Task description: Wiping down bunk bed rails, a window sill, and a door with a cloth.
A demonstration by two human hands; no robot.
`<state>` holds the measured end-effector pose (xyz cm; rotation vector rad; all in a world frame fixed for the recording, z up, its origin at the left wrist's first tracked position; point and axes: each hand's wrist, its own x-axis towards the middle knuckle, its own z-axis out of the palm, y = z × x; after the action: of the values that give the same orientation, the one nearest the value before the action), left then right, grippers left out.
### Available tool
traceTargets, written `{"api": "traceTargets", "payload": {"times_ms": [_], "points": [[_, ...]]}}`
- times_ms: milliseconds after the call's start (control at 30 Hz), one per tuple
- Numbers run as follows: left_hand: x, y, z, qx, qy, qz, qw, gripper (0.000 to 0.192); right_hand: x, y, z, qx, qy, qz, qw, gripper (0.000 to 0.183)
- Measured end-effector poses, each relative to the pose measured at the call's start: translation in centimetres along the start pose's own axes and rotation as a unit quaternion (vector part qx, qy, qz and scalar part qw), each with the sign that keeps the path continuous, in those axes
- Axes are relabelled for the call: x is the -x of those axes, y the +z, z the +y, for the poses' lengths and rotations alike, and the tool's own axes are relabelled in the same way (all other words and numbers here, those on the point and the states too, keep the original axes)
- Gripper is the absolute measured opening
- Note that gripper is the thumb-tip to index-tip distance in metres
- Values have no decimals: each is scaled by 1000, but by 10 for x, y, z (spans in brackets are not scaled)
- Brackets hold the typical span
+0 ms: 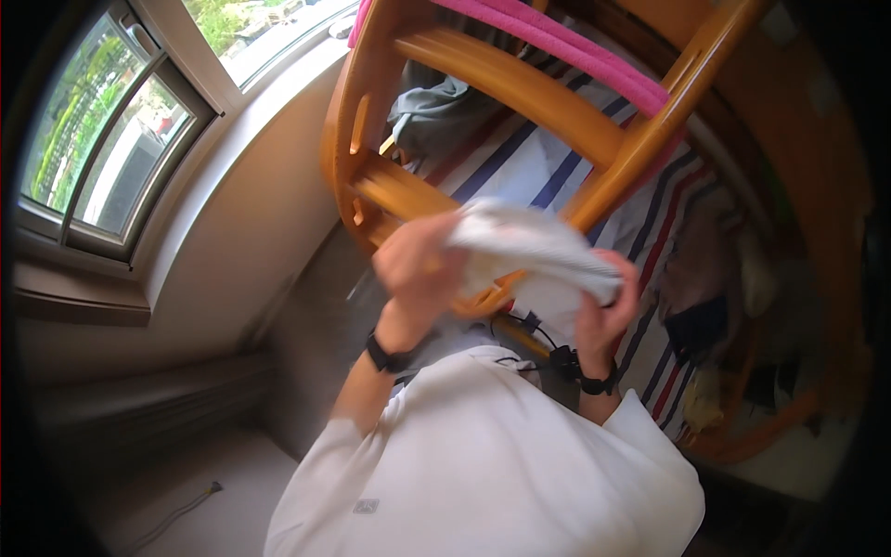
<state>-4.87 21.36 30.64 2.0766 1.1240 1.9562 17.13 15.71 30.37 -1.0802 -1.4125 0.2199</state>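
A white cloth (529,240), blurred by motion, is stretched between my two hands in front of my chest. My left hand (421,268) grips its left end, and my right hand (611,296) holds the right end near a ribbed edge. What kind of cloth item it is, I cannot tell. Just beyond it rises a wooden bunk-bed ladder (511,76) with broad rungs. Behind the ladder lies a striped bed sheet (550,163) in white, blue and red.
A pink towel (557,38) hangs over the ladder's upper part. Grey fabric (435,111) is bunched on the bed. To the left stands a window (118,132) with a sill. A cable with a plug (214,487) lies at lower left; clothes (699,327) lie at right.
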Motion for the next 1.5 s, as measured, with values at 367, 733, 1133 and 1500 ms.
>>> {"api": "traceTargets", "payload": {"times_ms": [367, 733, 1133, 1500], "points": [[55, 154, 30, 202, -268, -151, 930, 50, 38, 13, 116, -102, 183, -12, 978, 44], [89, 110, 33, -56, -143, -183, 971, 66, 39, 19, 118, 13, 182, 11, 983, 32], [49, 121, 24, 130, -291, -285, 904, 71, 19, 4, 122, -78, 259, 5, 963, 29], [85, 148, 23, 115, -226, -142, 957, 56, 37, -24, 60, -307, 286, -132, 898, 89]]}}
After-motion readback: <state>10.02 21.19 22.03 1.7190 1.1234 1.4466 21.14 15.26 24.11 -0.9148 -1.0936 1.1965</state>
